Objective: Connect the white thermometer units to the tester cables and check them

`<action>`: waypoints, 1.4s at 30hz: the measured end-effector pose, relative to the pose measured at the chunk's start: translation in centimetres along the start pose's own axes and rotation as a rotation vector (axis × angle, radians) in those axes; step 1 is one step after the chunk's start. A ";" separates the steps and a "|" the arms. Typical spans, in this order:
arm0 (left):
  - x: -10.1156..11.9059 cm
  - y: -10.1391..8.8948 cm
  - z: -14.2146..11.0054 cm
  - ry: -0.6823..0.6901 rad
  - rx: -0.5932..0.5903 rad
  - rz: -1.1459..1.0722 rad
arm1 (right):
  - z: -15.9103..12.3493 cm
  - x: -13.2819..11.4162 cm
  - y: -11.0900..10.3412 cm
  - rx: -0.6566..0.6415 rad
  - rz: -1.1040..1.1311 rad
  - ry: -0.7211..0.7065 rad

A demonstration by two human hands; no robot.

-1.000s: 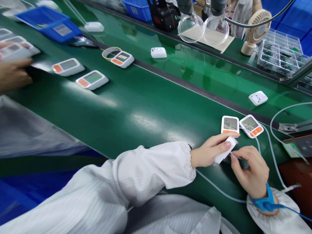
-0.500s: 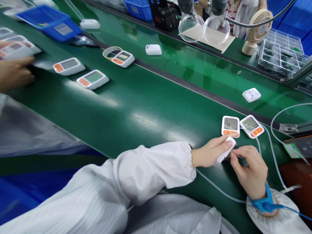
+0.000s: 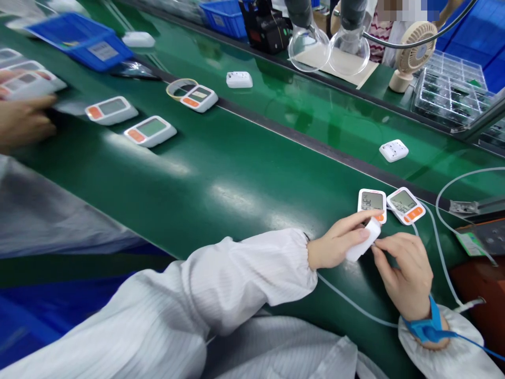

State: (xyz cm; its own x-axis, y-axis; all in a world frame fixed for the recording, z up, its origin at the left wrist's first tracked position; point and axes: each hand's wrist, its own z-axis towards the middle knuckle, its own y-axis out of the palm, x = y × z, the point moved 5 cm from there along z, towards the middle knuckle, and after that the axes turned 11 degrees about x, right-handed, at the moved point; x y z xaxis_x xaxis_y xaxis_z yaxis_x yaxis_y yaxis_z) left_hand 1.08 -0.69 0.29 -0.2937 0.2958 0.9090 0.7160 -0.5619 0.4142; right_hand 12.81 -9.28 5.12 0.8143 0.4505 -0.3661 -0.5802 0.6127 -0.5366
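My left hand is closed around a small white device, held on edge just above the green belt. My right hand pinches at the device's right end, where a thin clear tube runs; what the fingertips hold is too small to make out. A blue strap circles that wrist. Just beyond the hands lie two white monitors with lit screens and orange buttons.
Three more white monitors lie on the belt's left part, next to a tape ring. Another person's hand works at far left. White housings ride the far lane. Blue bins, a fan and clear trays stand behind.
The white housings on the far lane have drifted left. My hands have shifted only slightly around the white device. The other person's hand at far left moved a little.
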 end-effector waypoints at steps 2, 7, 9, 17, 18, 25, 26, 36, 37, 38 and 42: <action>-0.1 -0.3 0.3 0.004 0.048 -0.025 | -0.2 0.0 -0.4 0.058 -0.038 -0.002; -0.2 -0.7 0.6 0.111 0.159 0.032 | -1.8 0.6 1.0 -0.139 0.138 0.217; 0.0 -0.6 0.4 0.157 0.152 0.179 | -2.4 0.9 1.6 -0.194 0.112 0.287; -0.1 0.5 -0.1 0.080 -0.177 0.214 | -3.2 3.1 0.9 -0.060 0.042 0.460; -0.2 0.6 -0.1 0.067 -0.191 0.200 | -3.2 3.2 0.9 -0.061 0.048 0.472; -0.1 0.7 0.2 0.035 -0.201 0.135 | -3.4 3.5 1.2 -0.081 0.130 0.537; -0.2 0.8 0.2 0.018 -0.210 0.119 | -3.5 3.6 1.3 -0.085 0.142 0.548; -0.5 0.7 0.2 -0.037 -0.182 0.100 | -3.8 3.9 1.4 -0.138 0.159 0.601; -0.4 0.7 0.2 -0.035 -0.177 0.104 | -3.7 3.9 1.4 -0.140 0.155 0.602; -0.4 0.7 0.2 -0.033 -0.174 0.108 | -3.8 3.9 1.4 -0.141 0.152 0.604; -0.4 0.8 0.2 -0.034 -0.183 0.100 | -3.8 4.0 1.4 -0.152 0.148 0.618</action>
State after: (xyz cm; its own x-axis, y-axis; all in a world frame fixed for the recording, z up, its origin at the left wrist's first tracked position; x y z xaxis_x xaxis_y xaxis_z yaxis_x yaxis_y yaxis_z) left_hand 1.85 -1.10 0.27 -0.2037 0.2558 0.9450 0.6124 -0.7198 0.3268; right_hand 15.29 -9.10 -0.02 0.6122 0.0392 -0.7897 -0.7152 0.4533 -0.5320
